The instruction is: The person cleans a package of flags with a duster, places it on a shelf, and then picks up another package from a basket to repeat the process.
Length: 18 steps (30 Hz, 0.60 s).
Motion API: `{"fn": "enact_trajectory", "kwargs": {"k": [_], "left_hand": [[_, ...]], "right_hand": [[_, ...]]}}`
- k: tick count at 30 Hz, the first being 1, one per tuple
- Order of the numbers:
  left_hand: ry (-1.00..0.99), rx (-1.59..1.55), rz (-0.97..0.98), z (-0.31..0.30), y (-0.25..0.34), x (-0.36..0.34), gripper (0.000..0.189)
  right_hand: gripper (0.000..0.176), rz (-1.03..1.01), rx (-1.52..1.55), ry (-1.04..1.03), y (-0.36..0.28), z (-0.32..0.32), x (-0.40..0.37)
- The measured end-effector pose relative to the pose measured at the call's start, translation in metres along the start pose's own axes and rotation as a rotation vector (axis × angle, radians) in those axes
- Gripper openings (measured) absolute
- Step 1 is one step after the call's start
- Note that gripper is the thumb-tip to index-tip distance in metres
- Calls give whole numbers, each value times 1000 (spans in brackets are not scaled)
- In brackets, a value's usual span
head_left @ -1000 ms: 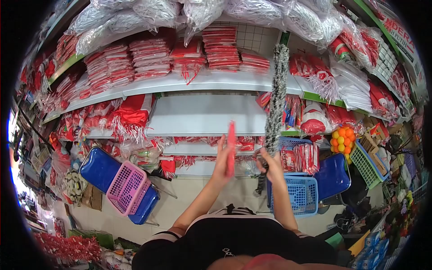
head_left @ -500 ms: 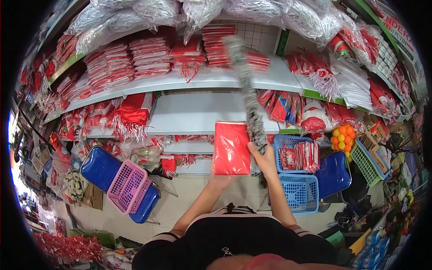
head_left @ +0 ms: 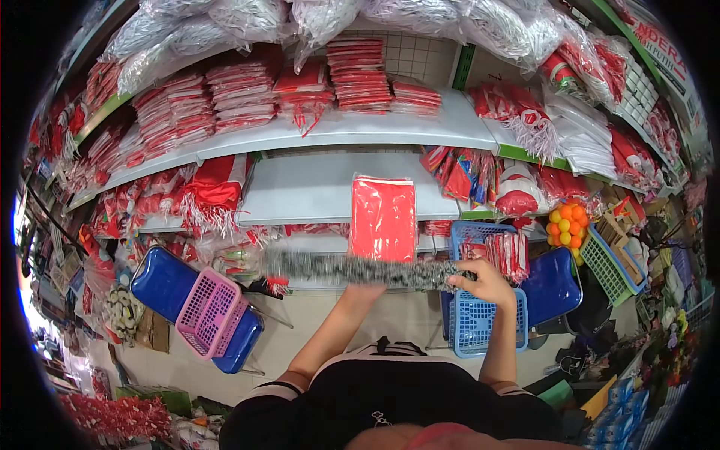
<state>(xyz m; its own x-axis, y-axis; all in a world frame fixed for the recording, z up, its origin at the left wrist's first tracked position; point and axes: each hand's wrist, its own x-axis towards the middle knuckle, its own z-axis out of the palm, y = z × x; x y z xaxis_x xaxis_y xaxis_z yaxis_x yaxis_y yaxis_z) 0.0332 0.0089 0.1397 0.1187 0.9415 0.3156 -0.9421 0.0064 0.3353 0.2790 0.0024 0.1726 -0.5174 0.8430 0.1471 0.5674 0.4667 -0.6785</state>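
Observation:
A flat red cloth packet in clear plastic (head_left: pixel 383 217) is upright before the middle shelf. My left hand (head_left: pixel 364 294) supports it from below; the fingers are mostly hidden behind the packet and a grey fluffy duster (head_left: pixel 337 268). My right hand (head_left: pixel 486 283) is closed around the right end of that duster. The duster lies almost level across the packet's lower edge, its left half smeared by motion.
Stacks of red-and-white packets (head_left: pixel 358 75) line the upper shelf (head_left: pixel 337 136). On the right a blue basket (head_left: pixel 489 324) stands by a blue chair (head_left: pixel 553 281). A pink basket (head_left: pixel 212 311) rests on another blue chair (head_left: pixel 161 281). Balloon-like orange balls (head_left: pixel 569 226) hang at right.
The duster has swung from upright, beside the packet, to level across its bottom edge. My right hand has moved right and slightly down. The packet has risen a little.

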Motion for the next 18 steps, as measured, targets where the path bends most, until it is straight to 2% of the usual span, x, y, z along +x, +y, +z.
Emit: {"fn": "enact_trajectory", "kwargs": {"k": [1, 2, 3, 4, 5, 6, 7, 8, 10, 12, 13, 14, 15, 16, 17, 18], "left_hand": [[-19, 87, 22, 1, -2, -1, 42], [-119, -110, -5, -7, -4, 0, 41], [-87, -77, -4, -8, -7, 0, 41], [-55, -45, -2, -3, -8, 1, 40], [-25, -11, 3, 0, -9, 3, 40], [-83, 106, 92, -5, -14, 5, 42], [-98, 108, 72, -3, -14, 3, 43], [-112, 108, 49, 0, -13, 1, 45], [-159, 90, 13, -1, -12, 7, 48], [-81, 7, -24, -1, -16, 6, 47], [-43, -35, -40, 4, -17, 7, 46], [-79, 141, 19, -3, -21, 9, 45], [-57, 28, -29, -2, -22, 10, 44], [-36, -86, -80, 0, -22, 10, 44], [-17, -200, -128, 0, -22, 11, 43], [-91, 113, -50, -3, -23, 14, 44]], "right_hand": [[32, 101, 36, 78, 1, -3, 0], [32, 203, 73, 155, 0, -8, 1], [31, 307, 110, 229, -2, -13, 1], [30, 272, 76, 324, -16, -21, 3], [30, 184, 78, 238, -11, -20, 1], [30, 93, 79, 153, -2, -20, -3], [30, 3, 80, 70, 4, -21, -6], [28, 35, 7, -18, 6, -22, -7], [27, 182, 79, 142, 10, -34, -4], [26, 268, 147, 315, 25, -45, -2], [26, 213, 167, 224, 27, -47, -3], [26, 153, 185, 135, 28, -50, -4], [26, 94, 202, 47, 27, -54, -4], [25, 69, -17, 33, 24, -55, -6], [26, 52, 17, 114, 29, -59, -3], [27, 33, 51, 195, 38, -67, 1]]}}
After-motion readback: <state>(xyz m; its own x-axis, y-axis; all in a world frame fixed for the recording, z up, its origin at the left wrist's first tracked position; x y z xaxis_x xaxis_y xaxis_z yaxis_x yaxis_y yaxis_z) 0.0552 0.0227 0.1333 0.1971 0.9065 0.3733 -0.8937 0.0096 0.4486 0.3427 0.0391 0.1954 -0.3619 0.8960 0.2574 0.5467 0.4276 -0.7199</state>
